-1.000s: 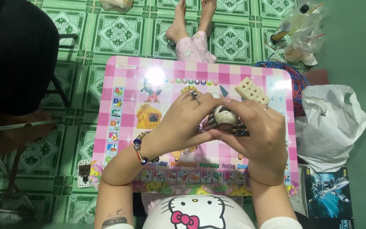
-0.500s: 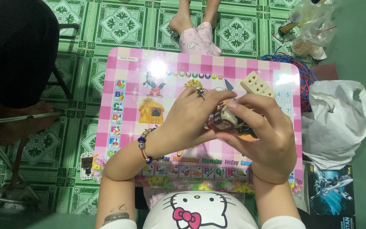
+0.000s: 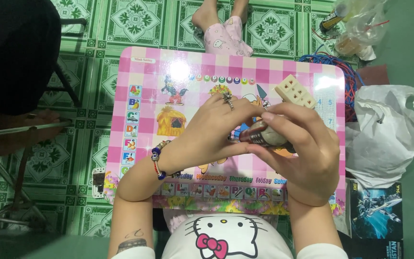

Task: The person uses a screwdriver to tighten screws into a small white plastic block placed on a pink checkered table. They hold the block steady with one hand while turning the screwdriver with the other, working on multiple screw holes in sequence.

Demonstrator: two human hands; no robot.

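i look down at my two hands working together over a small pink checked surface (image 3: 135, 72) printed with cartoon pictures and letters. compared with a second ago my hands have lifted slightly off the surface and drawn closer together; the small object was more exposed then, and now my right fingers curl further over it, so the work has tightened into a close, two-handed grip.

my right hand (image 3: 303, 153) is closed around a small rounded part (image 3: 264, 135), pale on one side with a dark reddish end. my left hand (image 3: 212, 132), wearing a ring and a beaded bracelet (image 3: 156, 163), pinches the dark end with fingertips closed on it. the part sits between both hands, held just above the middle of the surface. what it is exactly i cannot tell.

just beyond my right hand lies a cream block with small square holes (image 3: 295, 91), resting on the surface near its far right corner. to the right, on the green patterned floor (image 3: 92, 62), are a white plastic bag (image 3: 389, 129), a coil of blue and red wires (image 3: 336, 64), and a printed box (image 3: 374, 208). another person's bare feet (image 3: 216, 17) stand at the far edge, and a dark stool (image 3: 15, 52) is on the left. nothing blocks my hands, though my own fingers hide most of the part.
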